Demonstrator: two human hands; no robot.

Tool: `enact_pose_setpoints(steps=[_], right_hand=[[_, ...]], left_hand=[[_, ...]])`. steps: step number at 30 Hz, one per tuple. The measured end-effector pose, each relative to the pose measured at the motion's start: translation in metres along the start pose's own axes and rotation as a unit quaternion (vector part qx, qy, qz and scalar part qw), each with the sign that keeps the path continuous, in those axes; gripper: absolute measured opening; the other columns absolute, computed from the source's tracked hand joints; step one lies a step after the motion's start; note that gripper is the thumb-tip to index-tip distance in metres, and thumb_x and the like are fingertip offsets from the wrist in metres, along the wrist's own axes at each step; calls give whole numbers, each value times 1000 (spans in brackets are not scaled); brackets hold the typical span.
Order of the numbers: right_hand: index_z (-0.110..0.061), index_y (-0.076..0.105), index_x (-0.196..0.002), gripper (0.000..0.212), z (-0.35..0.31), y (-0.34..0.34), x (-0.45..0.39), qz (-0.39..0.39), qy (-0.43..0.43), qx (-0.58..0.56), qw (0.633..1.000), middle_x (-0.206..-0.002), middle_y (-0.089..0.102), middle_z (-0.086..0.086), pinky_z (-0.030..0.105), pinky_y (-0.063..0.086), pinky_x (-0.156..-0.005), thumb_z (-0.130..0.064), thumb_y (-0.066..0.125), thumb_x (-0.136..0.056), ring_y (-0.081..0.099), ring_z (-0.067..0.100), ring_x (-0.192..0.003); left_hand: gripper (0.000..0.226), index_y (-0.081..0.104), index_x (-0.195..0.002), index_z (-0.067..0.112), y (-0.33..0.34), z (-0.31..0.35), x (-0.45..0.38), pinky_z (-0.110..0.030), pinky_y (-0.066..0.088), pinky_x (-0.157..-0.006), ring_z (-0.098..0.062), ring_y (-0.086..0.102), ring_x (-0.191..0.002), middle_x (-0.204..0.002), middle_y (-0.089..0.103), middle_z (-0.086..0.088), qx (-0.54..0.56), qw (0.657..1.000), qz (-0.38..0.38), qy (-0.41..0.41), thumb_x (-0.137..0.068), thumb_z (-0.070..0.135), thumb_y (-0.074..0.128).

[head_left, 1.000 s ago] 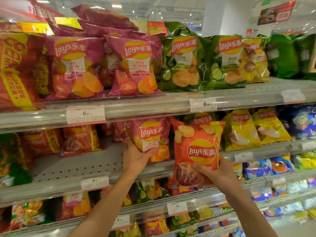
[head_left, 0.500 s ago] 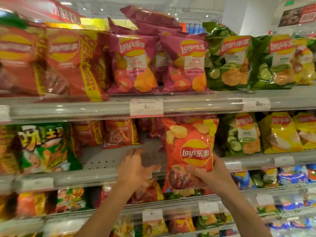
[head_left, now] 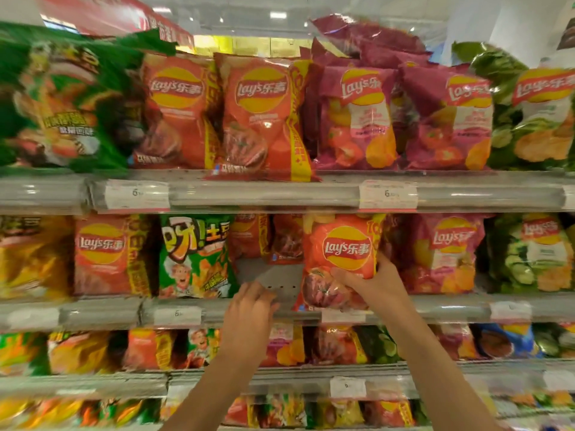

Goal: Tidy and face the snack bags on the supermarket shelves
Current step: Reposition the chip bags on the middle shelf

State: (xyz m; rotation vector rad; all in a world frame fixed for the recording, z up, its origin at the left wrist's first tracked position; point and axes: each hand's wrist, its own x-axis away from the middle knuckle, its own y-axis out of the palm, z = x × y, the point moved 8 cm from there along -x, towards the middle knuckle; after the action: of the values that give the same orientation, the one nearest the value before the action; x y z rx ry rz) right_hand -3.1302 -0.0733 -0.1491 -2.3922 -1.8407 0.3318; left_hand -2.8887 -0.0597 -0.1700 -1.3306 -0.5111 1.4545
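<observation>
My right hand [head_left: 375, 284] grips an orange-red Lay's bag [head_left: 340, 253] by its lower right part, upright with the logo facing me, at the front of the middle shelf [head_left: 102, 311]. My left hand [head_left: 249, 309] hovers at the shelf's front lip with loosely curled fingers and holds nothing. Between the hands is a bare gap of grey shelf floor [head_left: 273, 276]. A green potato-snack bag [head_left: 194, 256] stands left of the gap. Two smaller red bags [head_left: 267, 237] sit further back behind it.
A pink Lay's bag [head_left: 445, 253] and a green cucumber one [head_left: 535, 253] stand to the right. The top shelf [head_left: 264, 191] carries red, pink and green bags. Price tags [head_left: 177, 315] line the shelf rails. Lower shelves [head_left: 93, 382] hold more snack bags.
The view has swung left along the shelves. My right hand has carried the orange-red bag left and up against the middle shelf. My left hand let go of a pink bag and drifted left.
</observation>
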Motion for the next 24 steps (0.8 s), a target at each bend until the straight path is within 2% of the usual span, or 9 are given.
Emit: enact_pose_setpoints(steps=[4,8,9,13,17,22,24], right_hand=[[-27,58,-129,76,-7,17,-29,-7,-5,0,1000,-107,74,-12,36,57,-93,-41,94,-63,70,7,-99],[-26,55,-128,76,-3,31,-46,-5,-10,16,1000,-107,71,-13,20,50,-82,-38,94,-64,67,5,-100],[-27,54,-128,75,1,35,-48,-13,-6,20,1000,-108,71,-13,20,49,-83,-37,94,-65,67,7,-102],[-28,53,-131,73,22,41,-51,-50,23,15,998,-114,70,-9,33,49,-100,-33,92,-70,65,15,-112],[-29,56,-129,70,20,40,-51,-93,32,7,995,-108,69,-16,18,47,-86,-30,93,-69,65,6,-107],[-26,52,-132,72,18,41,-48,-103,24,2,994,-121,69,-5,29,45,-103,-30,91,-71,63,14,-118],[-23,49,-137,79,18,39,-45,-97,15,31,995,-126,68,-3,38,45,-110,-40,89,-71,62,18,-122]], left_hand=[[13,78,-93,17,-2,-6,-2,-31,49,-76,-20,54,-96,-97,66,-1,37,999,15,-33,-95,18,65],[20,76,-94,20,-2,-7,-4,-25,44,-80,-16,51,-101,-102,64,3,38,998,5,-42,-99,21,58],[19,77,-94,20,-1,-6,-4,-25,44,-80,-16,51,-102,-103,64,4,38,998,4,-42,-99,21,58],[14,79,-90,19,1,-6,-5,-28,47,-78,-19,55,-99,-98,66,2,48,998,21,-45,-94,18,65],[15,79,-90,19,3,-7,-5,-30,48,-83,-19,56,-100,-99,68,1,53,997,32,-54,-95,21,64],[13,79,-86,15,1,-5,-4,-33,49,-80,-22,57,-96,-94,68,-1,54,996,49,-55,-92,19,69],[15,79,-89,16,1,-4,-3,-32,48,-82,-20,56,-98,-97,67,0,53,996,50,-55,-94,23,66]])
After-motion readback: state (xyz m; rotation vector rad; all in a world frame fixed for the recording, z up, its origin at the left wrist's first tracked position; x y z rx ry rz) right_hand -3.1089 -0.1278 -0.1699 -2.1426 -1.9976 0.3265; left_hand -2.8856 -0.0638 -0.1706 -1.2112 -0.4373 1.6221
